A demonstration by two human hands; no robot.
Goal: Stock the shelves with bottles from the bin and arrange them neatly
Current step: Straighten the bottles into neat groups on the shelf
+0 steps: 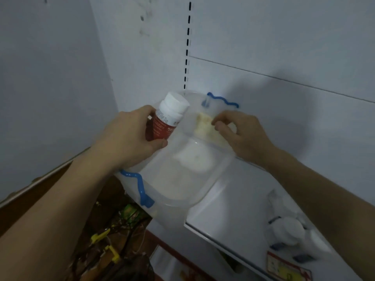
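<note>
My left hand grips a bottle with a red label and a white cap, tilted to the right above a clear plastic bin. The bin has blue wavy handles and rests on the left end of a white shelf. My right hand reaches into the bin and pinches a pale yellowish item at its far side. A white rounded thing shows blurred through the bin's wall.
Two white bottles stand at the shelf's front right, near a red and yellow price tag. A slotted upright runs up the white back panel. Lower left holds brown boards and yellow clips.
</note>
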